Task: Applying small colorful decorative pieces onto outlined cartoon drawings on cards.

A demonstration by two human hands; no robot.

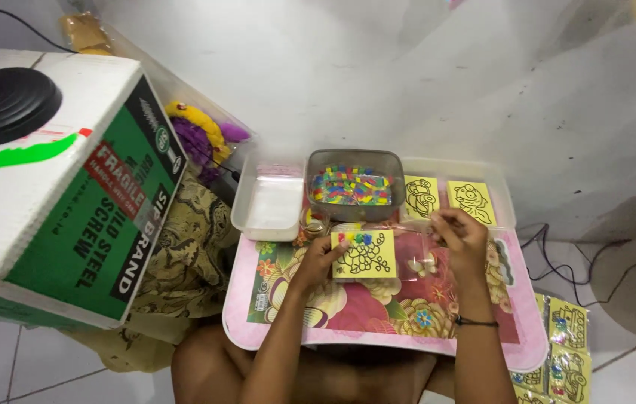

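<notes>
Near the far middle of the small pink floral tabletop point(475, 329) sits the yellow card point(364, 254), a square with a black outline drawing and a row of coloured bits along its top edge. My left hand point(318, 263) pins the card's left edge, fingers curled down onto it, thumb side against the paper. My right hand point(461, 233) is lifted just right of the card, fingers pinched together on something thin and clear; I cannot tell exactly what, it looks like a slip of transparent film point(415, 251) stretching back toward the card.

I judge the card to be light, flat and a little stiff, like coated paper, easy to slide on the glossy tabletop, so it wants holding by an edge or corner. The film looks flimsy and slippery, best gripped at its tip.

Beyond the card, at the far edge, a grey plastic tub point(354, 185) holds small, bright blocks in many colours. To its left is a clear rectangular tray point(267, 206); to its right two more yellow outline cards point(446, 198) lie in a shallow clear lid. A cardboard box point(63, 187) in white and green stands off the left edge, and finished cards point(566, 337) lie on the floor at right
</notes>
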